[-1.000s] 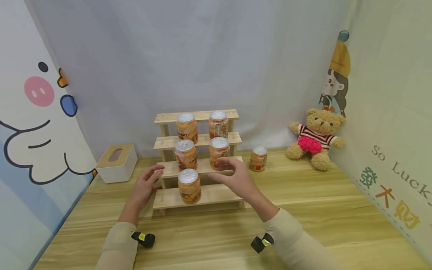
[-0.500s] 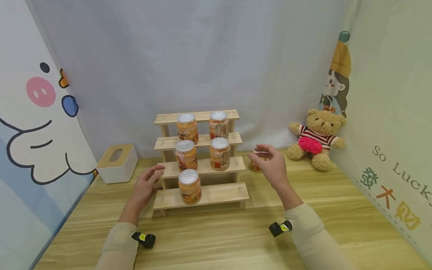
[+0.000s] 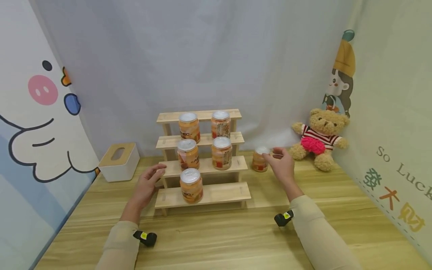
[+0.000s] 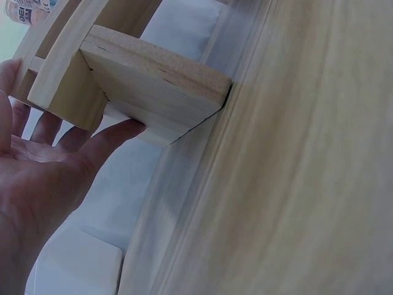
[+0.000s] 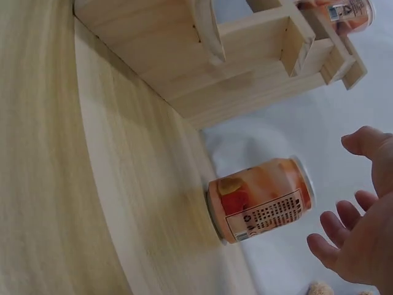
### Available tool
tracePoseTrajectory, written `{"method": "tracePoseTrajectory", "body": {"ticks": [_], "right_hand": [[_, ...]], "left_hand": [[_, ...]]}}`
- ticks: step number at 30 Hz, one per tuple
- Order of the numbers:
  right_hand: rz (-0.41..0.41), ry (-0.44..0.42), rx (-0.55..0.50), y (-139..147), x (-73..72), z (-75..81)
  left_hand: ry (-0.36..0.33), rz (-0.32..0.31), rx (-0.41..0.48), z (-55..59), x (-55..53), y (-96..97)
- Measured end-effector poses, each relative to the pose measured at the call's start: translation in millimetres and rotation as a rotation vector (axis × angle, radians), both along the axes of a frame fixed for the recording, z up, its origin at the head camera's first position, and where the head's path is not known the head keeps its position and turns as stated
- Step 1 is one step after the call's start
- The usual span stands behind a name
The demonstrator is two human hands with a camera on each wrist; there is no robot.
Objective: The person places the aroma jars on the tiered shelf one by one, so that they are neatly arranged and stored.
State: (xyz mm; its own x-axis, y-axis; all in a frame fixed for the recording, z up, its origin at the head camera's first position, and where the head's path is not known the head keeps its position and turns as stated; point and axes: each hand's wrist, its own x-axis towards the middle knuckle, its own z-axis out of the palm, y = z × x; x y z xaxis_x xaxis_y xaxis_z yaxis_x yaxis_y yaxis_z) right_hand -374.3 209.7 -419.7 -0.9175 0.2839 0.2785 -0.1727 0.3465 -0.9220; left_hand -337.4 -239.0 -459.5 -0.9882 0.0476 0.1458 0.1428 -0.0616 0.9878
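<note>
My left hand (image 3: 147, 183) grips the left end of a tiered wooden display shelf (image 3: 233, 189); in the left wrist view its fingers (image 4: 113, 138) reach round a board end and along the side panel. My right hand (image 3: 282, 165) is relaxed beside an orange can (image 3: 258, 163) with a silver lid, which stands on the table right of the shelf. In the right wrist view a gap shows between the fingers (image 5: 325, 230) and this can's lid. Several like cans stand on the shelf: two at the top, two in the middle, and one can (image 3: 191, 189) on the lowest tier at left.
A white tissue box (image 3: 122, 168) with a wooden lid stands left of the shelf. At the back right sits a teddy bear (image 3: 318, 137) in a striped top, close behind my right hand. A grey curtain (image 3: 202, 56) hangs behind the table (image 3: 216, 240).
My right hand has moved right, from a can on the shelf's middle tier to the can on the table. My left hand stays at the shelf end. The view has shifted slightly.
</note>
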Motion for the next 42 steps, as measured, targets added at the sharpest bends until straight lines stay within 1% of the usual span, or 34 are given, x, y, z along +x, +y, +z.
{"method": "tracePoseTrajectory", "body": {"ticks": [2, 6, 11, 15, 19, 23, 26, 28, 30, 33, 37, 42], "right_hand": [[-0.021, -0.001, 0.007, 3.7, -7.2, -4.5], [-0.022, -0.002, -0.014, 6.7, -20.6, -13.5], [-0.013, -0.057, -0.037, 2.5, -36.1, -24.7], [0.018, -0.099, -0.056, -2.5, -46.9, -34.0], [0.059, -0.092, -0.096, -6.3, -54.1, -38.3], [0.106, -0.063, -0.162, -7.7, -57.3, -38.3], [0.148, -0.065, -0.202, -7.8, -58.5, -39.2], [0.158, -0.072, -0.215, -7.7, -58.4, -40.9], [0.161, -0.075, -0.219, -7.0, -57.9, -43.0], [0.154, -0.056, -0.219, -5.5, -57.6, -45.7], [0.172, -0.038, -0.211, -4.8, -55.8, -46.5], [0.199, -0.061, -0.243, -2.0, -48.7, -42.8]], "left_hand": [[-0.004, -0.007, -0.013, 0.4, -0.1, 0.9], [-0.008, -0.009, -0.031, 1.3, -1.0, 2.7], [0.003, -0.007, -0.012, 0.7, -3.1, 2.8], [-0.001, 0.017, 0.000, -2.0, -0.4, -2.0], [0.007, 0.019, -0.003, -2.7, 3.4, -6.3], [0.014, 0.003, 0.000, -1.5, 3.7, -5.9], [0.013, 0.006, 0.003, -0.5, 2.4, -4.7], [0.008, 0.003, 0.003, 0.0, 1.7, -3.8], [0.002, -0.001, 0.001, 0.1, 1.2, -2.9], [-0.005, -0.014, 0.003, -0.5, -0.5, -2.0], [-0.012, -0.012, 0.017, -3.1, -1.6, -3.0], [-0.003, -0.020, 0.021, -5.2, -2.1, -4.1]]}}
